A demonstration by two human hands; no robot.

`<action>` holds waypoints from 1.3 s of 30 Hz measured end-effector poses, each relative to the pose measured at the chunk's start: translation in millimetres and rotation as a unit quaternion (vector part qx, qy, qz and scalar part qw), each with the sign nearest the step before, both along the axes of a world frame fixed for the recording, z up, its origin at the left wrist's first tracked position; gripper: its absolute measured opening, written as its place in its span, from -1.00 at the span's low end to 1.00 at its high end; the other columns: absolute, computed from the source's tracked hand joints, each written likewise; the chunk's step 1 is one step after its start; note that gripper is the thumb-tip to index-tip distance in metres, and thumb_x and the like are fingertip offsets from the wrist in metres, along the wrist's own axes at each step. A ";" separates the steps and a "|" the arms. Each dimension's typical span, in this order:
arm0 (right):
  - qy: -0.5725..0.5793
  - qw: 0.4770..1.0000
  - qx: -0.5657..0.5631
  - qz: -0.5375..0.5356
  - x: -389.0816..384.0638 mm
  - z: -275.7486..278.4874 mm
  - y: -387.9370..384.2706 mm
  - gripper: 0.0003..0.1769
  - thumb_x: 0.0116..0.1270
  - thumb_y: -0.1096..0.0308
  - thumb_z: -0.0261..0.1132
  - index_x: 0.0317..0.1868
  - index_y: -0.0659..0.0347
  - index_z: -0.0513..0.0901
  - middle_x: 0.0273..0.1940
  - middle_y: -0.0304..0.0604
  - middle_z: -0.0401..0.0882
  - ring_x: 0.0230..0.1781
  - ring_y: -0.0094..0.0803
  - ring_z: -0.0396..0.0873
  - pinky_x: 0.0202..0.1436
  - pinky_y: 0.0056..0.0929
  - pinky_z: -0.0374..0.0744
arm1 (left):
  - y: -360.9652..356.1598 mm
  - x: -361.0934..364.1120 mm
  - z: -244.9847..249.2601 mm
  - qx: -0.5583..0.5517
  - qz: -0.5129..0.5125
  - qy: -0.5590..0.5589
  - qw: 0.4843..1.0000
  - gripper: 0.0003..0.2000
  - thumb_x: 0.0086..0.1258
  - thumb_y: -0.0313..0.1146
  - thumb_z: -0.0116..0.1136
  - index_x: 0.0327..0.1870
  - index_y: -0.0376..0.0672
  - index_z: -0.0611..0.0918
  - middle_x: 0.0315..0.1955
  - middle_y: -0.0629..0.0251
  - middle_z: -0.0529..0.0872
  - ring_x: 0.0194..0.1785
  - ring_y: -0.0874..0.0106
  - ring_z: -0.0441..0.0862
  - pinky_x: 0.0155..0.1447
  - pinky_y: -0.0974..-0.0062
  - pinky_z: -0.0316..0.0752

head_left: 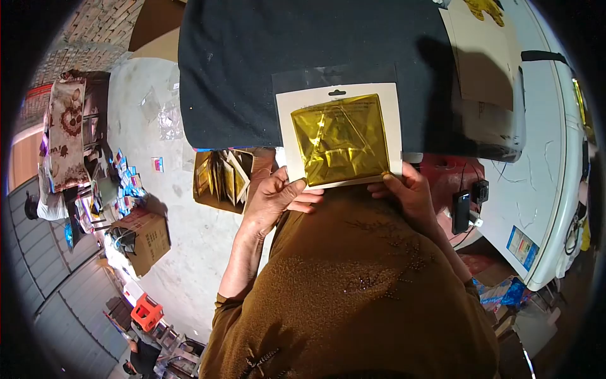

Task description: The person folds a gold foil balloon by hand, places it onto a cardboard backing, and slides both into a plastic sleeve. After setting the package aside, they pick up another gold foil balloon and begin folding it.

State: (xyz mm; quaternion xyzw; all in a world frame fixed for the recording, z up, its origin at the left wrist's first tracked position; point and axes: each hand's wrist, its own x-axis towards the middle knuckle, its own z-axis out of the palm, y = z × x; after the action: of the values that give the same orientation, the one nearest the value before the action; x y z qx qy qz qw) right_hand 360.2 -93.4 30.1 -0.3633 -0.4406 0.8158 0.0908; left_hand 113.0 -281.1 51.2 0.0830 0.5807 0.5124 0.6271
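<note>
A white backing card [285, 126] with a hang hole at its top carries a folded, shiny gold foil piece [341, 139]. A clear plastic sleeve [303, 77] sticks out past the card's upper edge. My left hand [273, 197] pinches the lower left corner between thumb and fingers. At the lower right corner, my right hand [409, 191] grips the card, its thumb on the front. The card lies over the near edge of a table with a black cloth [252, 57].
Left of the table, an open cardboard box [218, 183] holds several similar gold packets. A black phone or power bank [461, 212] with cables sits at the right. Cardboard sheets [483, 57] lie on the table's right side. Farther left are a closed carton [148, 240], an orange stool [147, 312] and other people.
</note>
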 end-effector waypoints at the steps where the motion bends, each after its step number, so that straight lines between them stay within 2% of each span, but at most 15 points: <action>1: -0.004 1.000 0.005 -0.002 0.2 -1.4 -0.6 -0.68 0.62 0.40 0.22 0.27 0.38 0.54 0.02 -0.06 0.72 -0.06 -0.35 0.77 0.05 -0.39 0.76 | -3.5 -0.2 -5.8 -0.001 0.009 -0.011 1.000 -0.72 0.69 -0.33 0.09 0.23 -0.35 0.52 -0.03 0.00 0.79 -0.01 0.20 0.85 -0.08 0.33 0.83; 5: -0.047 0.999 0.005 0.010 2.1 -3.5 2.8 -0.72 0.61 0.36 0.27 0.18 0.37 0.56 -0.04 -0.07 0.73 -0.14 -0.36 0.77 -0.02 -0.39 0.76 | -2.6 0.2 -8.1 -0.020 0.027 -0.013 0.999 -0.72 0.65 -0.20 0.18 0.00 -0.29 0.58 -0.31 -0.02 0.83 -0.24 0.27 0.86 -0.21 0.38 0.82; 11: -0.036 0.996 0.076 0.006 3.0 -11.6 2.5 -0.69 0.59 0.35 0.29 0.20 0.35 0.53 -0.03 -0.09 0.73 -0.11 -0.41 0.74 0.00 -0.39 0.74 | -4.0 5.6 -23.2 -0.008 0.053 0.037 0.998 -0.69 0.61 -0.11 0.25 -0.05 -0.23 0.69 -0.46 0.08 0.82 -0.46 0.35 0.81 -0.36 0.43 0.76; 15: -0.069 0.976 0.207 -0.017 2.1 -7.9 -2.7 -0.57 0.49 0.35 0.41 0.24 0.34 0.51 -0.02 -0.05 0.69 -0.08 -0.36 0.70 0.00 -0.35 0.71 | 3.2 6.8 -15.9 0.036 0.076 0.004 0.996 -0.65 0.68 -0.17 0.15 0.15 -0.35 0.58 -0.16 -0.06 0.82 -0.14 0.24 0.85 -0.13 0.37 0.82; 16: -0.105 0.938 0.330 -0.024 0.5 -4.8 -4.2 -0.55 0.46 0.30 0.44 0.22 0.31 0.53 -0.03 -0.06 0.67 -0.07 -0.32 0.67 0.01 -0.30 0.66 | 3.3 4.9 -14.9 0.038 0.057 -0.005 0.998 -0.64 0.71 -0.23 0.07 0.26 -0.38 0.52 -0.02 -0.12 0.78 0.00 0.20 0.83 -0.03 0.35 0.81; 18: -0.169 0.813 0.556 -0.035 -4.8 6.6 -4.2 -0.52 0.39 0.21 0.50 0.19 0.23 0.57 -0.06 -0.07 0.62 -0.07 -0.23 0.60 0.02 -0.19 0.58 | 7.7 6.5 -11.2 0.043 0.065 -0.005 0.997 -0.65 0.72 -0.27 0.05 0.28 -0.39 0.50 0.01 -0.14 0.77 0.02 0.19 0.82 -0.02 0.35 0.81; 20: -0.131 0.721 0.679 -0.033 -9.8 10.7 2.9 -0.50 0.33 0.19 0.53 0.18 0.19 0.60 -0.04 -0.06 0.58 -0.05 -0.15 0.56 0.03 -0.13 0.54 | 12.6 9.4 -6.0 0.042 0.067 0.002 0.997 -0.65 0.72 -0.28 0.03 0.30 -0.39 0.49 0.02 -0.15 0.77 0.04 0.17 0.82 0.00 0.34 0.81; 21: -0.112 0.668 0.735 -0.033 -12.5 13.8 5.9 -0.49 0.30 0.18 0.55 0.17 0.17 0.61 -0.03 -0.06 0.56 -0.05 -0.12 0.53 0.03 -0.09 0.53 | 15.8 10.9 -2.7 0.039 0.063 0.008 0.997 -0.64 0.73 -0.28 0.03 0.31 -0.39 0.48 0.03 -0.14 0.77 0.05 0.17 0.82 0.01 0.34 0.81; 22: -0.108 0.650 0.752 -0.012 -17.3 18.3 5.4 -0.51 0.22 0.17 0.59 0.11 0.11 0.65 -0.02 -0.15 0.55 -0.01 -0.15 0.52 0.06 -0.07 0.49 | 18.2 12.2 -1.6 0.036 0.058 0.014 0.998 -0.63 0.73 -0.27 0.02 0.32 -0.39 0.48 0.04 -0.14 0.77 0.06 0.16 0.82 0.03 0.34 0.81; 25: -0.028 0.590 0.807 0.025 -46.9 9.7 3.1 -0.53 0.17 0.12 0.58 0.05 0.05 0.68 -0.01 -0.21 0.53 0.02 -0.19 0.51 0.08 -0.09 0.46 | 22.4 14.9 -7.3 0.063 0.046 0.018 0.997 -0.61 0.73 -0.25 0.02 0.35 -0.39 0.47 0.06 -0.12 0.77 0.08 0.16 0.81 0.03 0.33 0.81; 26: -0.036 0.560 0.826 0.047 -58.2 12.9 0.5 -0.46 0.05 0.13 0.62 0.05 0.05 0.70 0.03 -0.23 0.56 0.05 -0.21 0.52 0.13 -0.18 0.45 | 22.8 15.1 -11.7 0.072 0.044 0.009 0.996 -0.60 0.73 -0.24 0.02 0.36 -0.38 0.46 0.07 -0.09 0.76 0.09 0.18 0.81 0.04 0.34 0.81; 30: 0.000 0.572 0.815 0.095 -85.9 13.7 -1.3 -0.59 0.11 0.23 0.57 -0.02 0.06 0.69 0.05 -0.25 0.56 0.13 -0.23 0.50 0.15 -0.17 0.42 | 25.1 16.4 -7.7 0.075 0.046 0.012 0.996 -0.60 0.74 -0.24 0.00 0.38 -0.37 0.44 0.13 -0.04 0.73 0.11 0.20 0.80 0.06 0.35 0.81; 34: 0.013 0.551 0.827 0.107 -97.9 9.6 0.0 -0.76 0.28 0.19 0.35 -0.10 0.09 0.65 0.02 -0.22 0.55 0.14 -0.27 0.46 0.14 -0.16 0.38 | 23.1 18.1 -11.0 0.066 0.037 0.013 0.997 -0.56 0.73 -0.21 0.01 0.43 -0.34 0.39 0.17 -0.03 0.70 0.17 0.20 0.77 0.12 0.32 0.79; 37: 0.013 0.552 0.826 0.114 -105.2 7.3 1.0 -0.76 0.29 0.19 0.33 -0.10 0.09 0.65 0.02 -0.22 0.55 0.14 -0.27 0.45 0.14 -0.17 0.37 | 24.7 20.0 -11.2 0.073 0.039 0.002 0.997 -0.55 0.73 -0.20 0.02 0.43 -0.33 0.39 0.17 -0.02 0.70 0.18 0.20 0.77 0.14 0.30 0.78; 39: 0.017 0.550 0.827 0.110 -107.2 6.1 3.6 -0.69 0.27 0.11 0.41 -0.10 0.09 0.65 0.02 -0.22 0.54 0.14 -0.27 0.44 0.14 -0.17 0.37 | 24.4 18.0 -15.0 0.084 0.043 -0.007 0.996 -0.56 0.73 -0.21 0.03 0.43 -0.33 0.39 0.18 -0.02 0.70 0.17 0.20 0.77 0.14 0.29 0.79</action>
State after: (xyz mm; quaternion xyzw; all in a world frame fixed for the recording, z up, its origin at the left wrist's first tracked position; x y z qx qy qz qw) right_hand 253.1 -89.8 36.3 -0.0629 -0.9559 0.1005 0.2686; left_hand 131.0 -256.6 36.2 0.1068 0.5343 0.5861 0.5997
